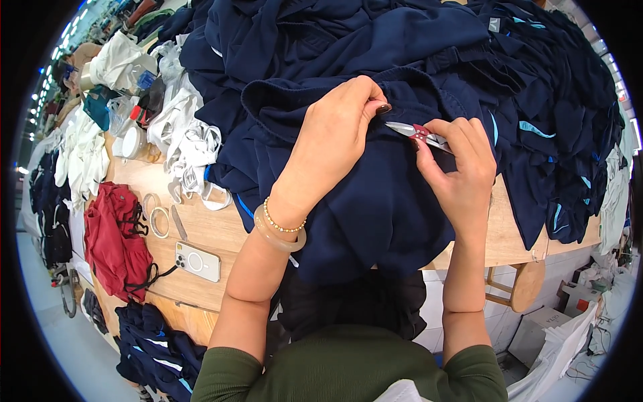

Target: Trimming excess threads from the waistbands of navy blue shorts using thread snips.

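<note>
Head cam: I'd read this step as close trimming on the navy garment (375, 208), bunched on the table (213, 231) mid-view. Next move calls for easing the red-handled snips (420, 132) tips-first to the pinched spot, fingertips clear. L hand (336, 124): arched over the cloth, thumb & fingertips pinched together; on what exactly, can't tell. R hand (463, 161): slightly lower, fingers curled round the snips, blades pointing L.
</note>
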Demonstrator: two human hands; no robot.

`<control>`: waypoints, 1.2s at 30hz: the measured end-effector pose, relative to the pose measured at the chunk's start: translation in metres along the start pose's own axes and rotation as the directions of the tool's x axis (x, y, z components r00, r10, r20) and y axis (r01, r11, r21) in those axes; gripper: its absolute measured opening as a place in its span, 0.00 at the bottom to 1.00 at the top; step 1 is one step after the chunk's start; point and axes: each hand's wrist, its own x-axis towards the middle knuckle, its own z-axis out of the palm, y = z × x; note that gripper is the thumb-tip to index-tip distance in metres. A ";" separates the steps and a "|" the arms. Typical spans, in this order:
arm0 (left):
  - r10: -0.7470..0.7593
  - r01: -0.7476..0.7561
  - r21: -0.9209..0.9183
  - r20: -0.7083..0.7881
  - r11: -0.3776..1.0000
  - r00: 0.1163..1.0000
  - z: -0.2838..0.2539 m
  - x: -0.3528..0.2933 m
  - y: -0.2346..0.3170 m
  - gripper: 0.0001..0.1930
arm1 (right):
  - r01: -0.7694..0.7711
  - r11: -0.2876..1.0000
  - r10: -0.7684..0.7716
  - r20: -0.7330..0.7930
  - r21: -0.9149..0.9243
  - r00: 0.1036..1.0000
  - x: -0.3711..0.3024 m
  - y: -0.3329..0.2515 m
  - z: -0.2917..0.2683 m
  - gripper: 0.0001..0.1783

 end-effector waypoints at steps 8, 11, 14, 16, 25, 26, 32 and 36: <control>0.019 -0.019 0.011 0.000 1.000 1.000 0.001 0.000 0.000 0.03 | 0.021 1.000 -0.020 -0.004 0.012 1.000 0.001 0.001 0.004 0.11; 0.007 -0.007 0.010 0.004 1.000 1.000 0.002 -0.001 -0.001 0.03 | 0.011 1.000 -0.011 -0.007 0.021 1.000 -0.001 0.003 0.006 0.11; -0.046 0.045 -0.076 -0.018 0.996 0.999 0.000 -0.001 0.002 0.07 | -0.072 0.995 0.071 0.018 0.070 0.997 -0.002 0.002 0.001 0.11; -0.099 0.049 -0.269 -0.178 0.962 0.979 0.002 -0.003 0.002 0.07 | -0.122 0.983 0.122 0.004 0.139 0.992 -0.003 0.007 0.000 0.10; -0.038 0.017 0.136 0.149 0.991 0.988 0.028 -0.067 0.047 0.31 | -0.463 0.769 0.485 0.069 0.442 0.872 -0.028 0.030 0.007 0.09; -0.007 -0.018 0.097 0.250 0.995 0.968 0.034 -0.089 0.054 0.32 | -0.461 0.761 0.485 0.073 0.457 0.872 -0.030 0.032 0.009 0.10; 0.001 0.008 -0.050 0.174 0.999 0.985 0.016 -0.104 0.057 0.11 | -0.452 0.689 0.493 0.091 0.566 0.865 -0.027 0.027 0.008 0.09; 0.061 -0.012 0.158 -0.308 0.987 0.949 0.033 -0.057 0.030 0.15 | -0.471 0.694 0.503 0.102 0.544 0.858 -0.028 0.027 0.005 0.09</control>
